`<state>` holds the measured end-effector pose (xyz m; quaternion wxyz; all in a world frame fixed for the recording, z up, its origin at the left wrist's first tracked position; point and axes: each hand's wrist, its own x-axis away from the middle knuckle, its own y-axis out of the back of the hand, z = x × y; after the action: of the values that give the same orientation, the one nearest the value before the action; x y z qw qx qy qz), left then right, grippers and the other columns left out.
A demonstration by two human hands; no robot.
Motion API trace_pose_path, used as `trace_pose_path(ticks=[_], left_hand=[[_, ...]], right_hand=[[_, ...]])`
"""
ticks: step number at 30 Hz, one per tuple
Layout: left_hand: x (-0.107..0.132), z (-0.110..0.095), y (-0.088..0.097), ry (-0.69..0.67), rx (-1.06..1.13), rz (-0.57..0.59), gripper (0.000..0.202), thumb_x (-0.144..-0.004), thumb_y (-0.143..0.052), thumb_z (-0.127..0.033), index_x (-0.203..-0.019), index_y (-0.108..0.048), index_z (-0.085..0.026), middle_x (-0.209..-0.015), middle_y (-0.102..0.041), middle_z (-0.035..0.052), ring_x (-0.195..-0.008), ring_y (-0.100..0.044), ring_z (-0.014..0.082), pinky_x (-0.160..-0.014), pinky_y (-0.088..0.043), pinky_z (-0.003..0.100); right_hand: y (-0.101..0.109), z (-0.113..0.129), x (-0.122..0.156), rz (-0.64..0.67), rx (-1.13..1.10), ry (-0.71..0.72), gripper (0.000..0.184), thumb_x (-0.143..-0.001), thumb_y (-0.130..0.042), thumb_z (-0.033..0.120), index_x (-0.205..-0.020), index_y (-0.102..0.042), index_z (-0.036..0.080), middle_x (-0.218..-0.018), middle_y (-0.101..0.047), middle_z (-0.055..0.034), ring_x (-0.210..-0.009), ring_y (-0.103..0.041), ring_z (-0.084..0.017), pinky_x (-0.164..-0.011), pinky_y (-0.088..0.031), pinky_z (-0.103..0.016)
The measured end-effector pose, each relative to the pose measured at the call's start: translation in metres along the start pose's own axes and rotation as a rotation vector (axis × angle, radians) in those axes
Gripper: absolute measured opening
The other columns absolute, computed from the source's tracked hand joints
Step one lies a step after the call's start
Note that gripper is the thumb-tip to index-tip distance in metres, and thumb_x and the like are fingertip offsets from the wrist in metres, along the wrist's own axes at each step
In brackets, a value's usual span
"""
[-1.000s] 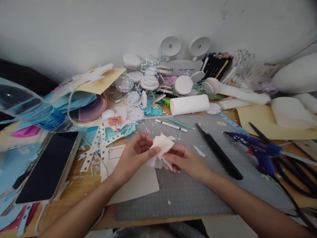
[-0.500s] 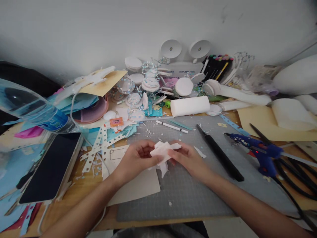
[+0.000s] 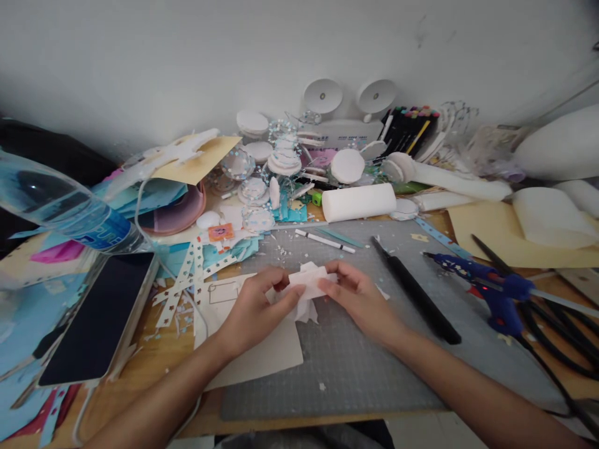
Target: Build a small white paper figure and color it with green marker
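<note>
Between my two hands is a crumpled white tissue (image 3: 306,280), held over the grey cutting mat (image 3: 355,386). My left hand (image 3: 262,305) pinches its left side between thumb and fingers. On the right side, my right hand (image 3: 358,296) grips it the same way, thumb on top. Loose folds of the tissue hang down below the fingers. Under my left hand lies a cream paper sheet (image 3: 266,349) with a drawn rectangle. A black-handled craft knife (image 3: 416,293) rests on the mat to the right of my right hand.
A blue glue gun (image 3: 486,280) and black scissors (image 3: 552,318) lie at the right. At the left are a phone (image 3: 98,318) and a tilted water bottle (image 3: 70,206). Behind the mat are a white roll (image 3: 359,201), layered white discs (image 3: 284,156) and markers (image 3: 412,131).
My hands have drawn slightly apart and spread the tissue wider and flatter between them. The things on the table lie where they were.
</note>
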<state>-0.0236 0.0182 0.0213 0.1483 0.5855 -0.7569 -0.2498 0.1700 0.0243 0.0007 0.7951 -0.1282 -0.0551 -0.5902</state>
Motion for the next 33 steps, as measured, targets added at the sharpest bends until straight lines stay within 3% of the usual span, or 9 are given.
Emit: trace_pose_path(ticks=[4,8,16,20,24,27,30,33], left_hand=[[0.001,0.000,0.000,-0.053,-0.016,-0.022,0.017,-0.087,-0.053,-0.031,-0.077,-0.055,-0.017,-0.074,-0.056,0.0014,-0.072,-0.052,0.0159,-0.066,-0.038,0.025],[-0.001,0.003,0.001,-0.104,-0.039,0.005,0.025,-0.089,-0.052,-0.034,-0.071,-0.053,-0.017,-0.069,-0.053,0.0003,-0.070,-0.049,0.0151,-0.066,-0.037,0.026],[-0.001,0.003,0.004,-0.133,-0.027,-0.006,0.028,-0.090,-0.050,-0.033,-0.068,-0.052,-0.017,-0.067,-0.050,-0.0003,-0.068,-0.045,0.0149,-0.066,-0.036,0.027],[-0.002,0.002,0.014,-0.044,0.154,-0.081,0.026,-0.089,-0.053,-0.033,-0.068,-0.053,-0.017,-0.067,-0.049,-0.0011,-0.067,-0.045,0.0133,-0.063,-0.036,0.024],[-0.007,0.008,0.021,0.157,0.573,-0.288,0.026,-0.084,-0.061,-0.035,-0.067,-0.058,-0.017,-0.063,-0.050,-0.0021,-0.060,-0.045,0.0108,-0.058,-0.036,0.021],[-0.011,0.011,0.023,0.207,0.823,-0.340,0.023,-0.077,-0.067,-0.031,-0.062,-0.060,-0.015,-0.063,-0.054,-0.0004,-0.063,-0.049,0.0120,-0.061,-0.041,0.021],[-0.012,0.010,0.023,0.223,0.916,-0.352,0.020,-0.074,-0.070,-0.028,-0.061,-0.063,-0.015,-0.064,-0.055,0.0002,-0.066,-0.051,0.0124,-0.063,-0.042,0.021],[-0.011,0.008,0.025,0.212,0.948,-0.355,0.017,-0.075,-0.070,-0.028,-0.064,-0.064,-0.016,-0.064,-0.055,-0.0001,-0.063,-0.050,0.0114,-0.059,-0.042,0.019]], right_hand=[[0.002,-0.003,-0.001,-0.012,-0.091,0.036,0.022,-0.077,-0.071,0.037,-0.084,-0.057,0.021,-0.079,-0.059,0.0024,-0.070,-0.052,-0.010,-0.066,-0.043,-0.023],[0.000,-0.006,-0.003,-0.013,-0.162,0.040,0.023,-0.075,-0.073,0.035,-0.082,-0.057,0.020,-0.079,-0.059,0.0025,-0.070,-0.052,-0.010,-0.067,-0.044,-0.023],[0.002,-0.007,-0.006,-0.016,-0.097,0.118,0.022,-0.074,-0.072,0.035,-0.084,-0.057,0.022,-0.080,-0.059,0.0021,-0.070,-0.056,-0.012,-0.066,-0.047,-0.024],[0.007,-0.003,-0.005,-0.012,0.129,0.259,0.015,-0.084,-0.060,0.034,-0.096,-0.057,0.024,-0.091,-0.063,-0.0015,-0.083,-0.061,-0.016,-0.078,-0.050,-0.031],[0.010,-0.002,-0.002,0.075,0.708,0.558,0.031,-0.084,-0.060,0.026,-0.114,-0.057,0.024,-0.114,-0.059,-0.0082,-0.108,-0.054,-0.023,-0.095,-0.043,-0.042],[0.008,-0.006,-0.002,0.163,1.016,0.640,0.030,-0.082,-0.062,0.025,-0.112,-0.060,0.023,-0.120,-0.056,-0.0106,-0.114,-0.048,-0.027,-0.096,-0.040,-0.048],[0.007,-0.008,-0.005,0.146,1.045,0.675,0.012,-0.087,-0.057,0.020,-0.096,-0.064,0.023,-0.108,-0.061,-0.0085,-0.103,-0.053,-0.024,-0.090,-0.044,-0.044],[0.012,0.001,-0.006,0.057,0.928,0.747,0.012,-0.088,-0.054,0.016,-0.093,-0.063,0.022,-0.097,-0.063,-0.0062,-0.094,-0.057,-0.020,-0.085,-0.047,-0.038]])
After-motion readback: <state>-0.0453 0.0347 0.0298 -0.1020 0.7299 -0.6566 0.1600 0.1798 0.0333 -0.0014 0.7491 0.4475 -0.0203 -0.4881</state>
